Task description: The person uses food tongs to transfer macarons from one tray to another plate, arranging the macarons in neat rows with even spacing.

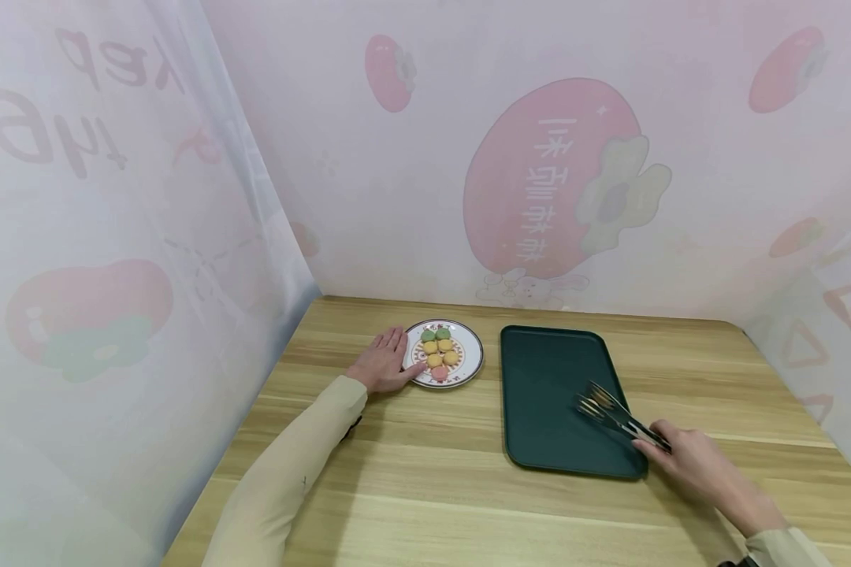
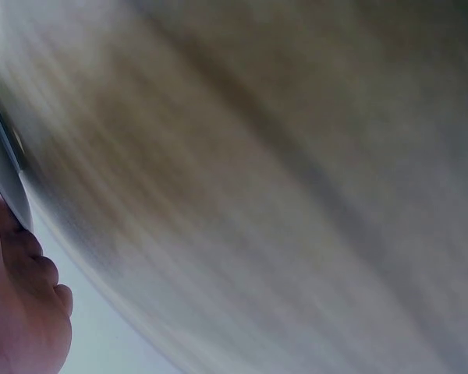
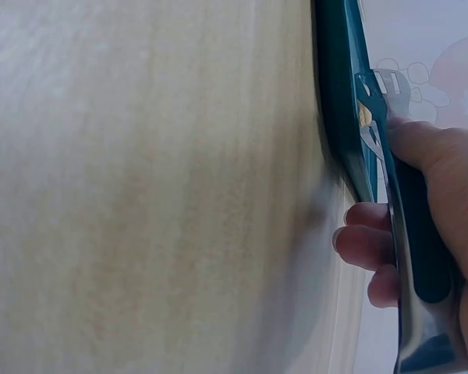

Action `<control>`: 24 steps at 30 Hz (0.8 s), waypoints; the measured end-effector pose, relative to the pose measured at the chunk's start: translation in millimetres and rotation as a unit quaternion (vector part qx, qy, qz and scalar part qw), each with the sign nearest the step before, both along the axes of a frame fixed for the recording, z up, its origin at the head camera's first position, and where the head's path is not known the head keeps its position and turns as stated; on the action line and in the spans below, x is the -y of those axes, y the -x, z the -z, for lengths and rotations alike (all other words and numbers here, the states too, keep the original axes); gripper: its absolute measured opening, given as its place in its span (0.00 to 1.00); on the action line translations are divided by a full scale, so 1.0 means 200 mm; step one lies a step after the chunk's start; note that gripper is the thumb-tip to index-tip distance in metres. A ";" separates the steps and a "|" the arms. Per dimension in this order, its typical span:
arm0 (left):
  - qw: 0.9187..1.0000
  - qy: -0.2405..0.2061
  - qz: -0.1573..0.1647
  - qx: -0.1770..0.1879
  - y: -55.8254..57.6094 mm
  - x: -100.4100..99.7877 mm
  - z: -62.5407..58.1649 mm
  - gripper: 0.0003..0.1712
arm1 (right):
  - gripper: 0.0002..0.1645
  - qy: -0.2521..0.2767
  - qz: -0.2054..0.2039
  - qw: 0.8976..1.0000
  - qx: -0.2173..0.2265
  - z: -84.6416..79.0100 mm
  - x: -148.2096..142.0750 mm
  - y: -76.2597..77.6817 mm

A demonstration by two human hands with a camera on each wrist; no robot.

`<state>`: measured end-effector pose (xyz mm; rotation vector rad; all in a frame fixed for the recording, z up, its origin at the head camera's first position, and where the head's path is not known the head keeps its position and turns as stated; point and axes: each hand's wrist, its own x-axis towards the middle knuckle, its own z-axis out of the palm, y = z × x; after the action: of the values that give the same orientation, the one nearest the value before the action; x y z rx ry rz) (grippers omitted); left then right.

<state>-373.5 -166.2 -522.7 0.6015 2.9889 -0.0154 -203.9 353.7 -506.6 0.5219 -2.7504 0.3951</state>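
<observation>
On the left of the table, a white patterned plate (image 1: 472,364) bears small round macarons (image 1: 444,345): two green, several yellow and a pink one. My left hand (image 1: 385,364) rests at the plate's left rim, fingers extended along it and thumb over the near edge. In the left wrist view, that hand (image 2: 27,304) and a sliver of the plate (image 2: 8,160) show at the left edge. My right hand (image 1: 698,465) grips metal tongs (image 1: 627,424) with fork-like ends, their tips over the dark green tray (image 1: 549,425). A yellowish patch (image 3: 365,114) shows between the prongs; I cannot tell what it is.
The wooden table (image 1: 425,488) runs back to a pale curtain (image 1: 397,197) printed with pink fruit, and another curtain (image 1: 113,220) hangs along the left side. A gap of table lies between the plate and the tray.
</observation>
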 end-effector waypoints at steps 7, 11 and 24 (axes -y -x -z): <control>1.000 0.002 0.001 -0.001 0.00 0.00 0.00 0.57 | 0.12 0.001 -0.008 1.000 -0.016 0.01 0.00 0.00; 1.000 0.006 0.002 -0.001 0.00 0.00 0.00 0.57 | 0.11 0.000 -0.015 1.000 -0.024 0.02 0.00 0.00; 1.000 0.004 0.001 0.000 -0.01 0.00 -0.01 0.57 | 0.10 0.001 -0.010 1.000 -0.023 0.03 0.01 0.01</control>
<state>-372.4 -165.4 -521.4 0.6021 2.9873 -0.0278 -205.3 351.8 -512.0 0.5512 -2.7013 0.3864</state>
